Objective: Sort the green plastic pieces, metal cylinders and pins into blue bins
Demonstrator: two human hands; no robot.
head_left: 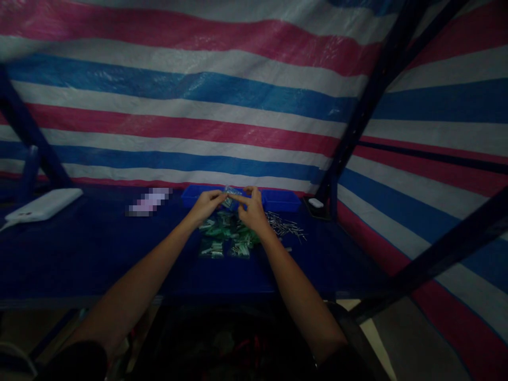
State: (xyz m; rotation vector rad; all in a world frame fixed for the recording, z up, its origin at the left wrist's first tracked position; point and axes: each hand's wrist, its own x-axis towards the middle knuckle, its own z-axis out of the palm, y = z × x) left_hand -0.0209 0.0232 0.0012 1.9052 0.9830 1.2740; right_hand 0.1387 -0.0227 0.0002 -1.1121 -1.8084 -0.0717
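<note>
A small clear plastic bag (232, 197) with little pieces inside is held up over the rear of the blue table. My left hand (208, 205) pinches its left edge between thumb and fingers. From the other side, my right hand (252, 210) holds the bag, its index finger stretched across the front toward the left fingertips. Below both hands lies a pile of small bags (220, 232), some green and some clear, with pale pieces in them. Thin metal pins (288, 226) are scattered to the right of my right hand.
A blue tray (191, 197) and another blue tray (281, 201) stand behind my hands. A white power bank-like box (43, 205) and a blurred pinkish item (148, 202) lie left. A white earbud case (316, 202) sits right, beside the dark frame post (349, 132). Striped sheeting (198, 127) hangs behind.
</note>
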